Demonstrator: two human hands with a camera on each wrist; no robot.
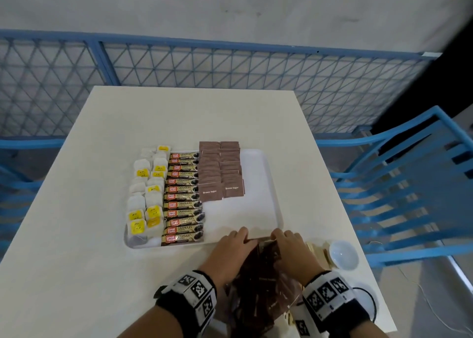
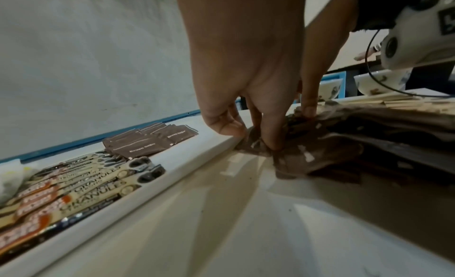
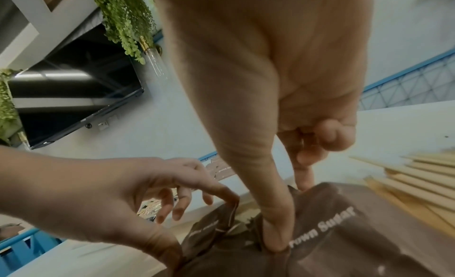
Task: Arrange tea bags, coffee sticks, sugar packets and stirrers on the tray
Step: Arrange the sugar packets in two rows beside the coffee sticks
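Sugar packets (image 1: pixel 261 273): both hands curled, pinching bag.

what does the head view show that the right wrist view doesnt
Only the head view shows the tea bags, coffee sticks, the laid-out brown sugar packets, the white tray and a white bowl.

Only the right wrist view shows hanging green plants and a dark screen.

Both show the left hand, the right hand, the bag of brown sugar packets and the wooden stirrers.

One tray (image 1: pixel 271 184), twelve coffee sticks (image 1: pixel 183 197), two rows of sugar packets (image 1: pixel 221 171), one bowl (image 1: pixel 343 254).
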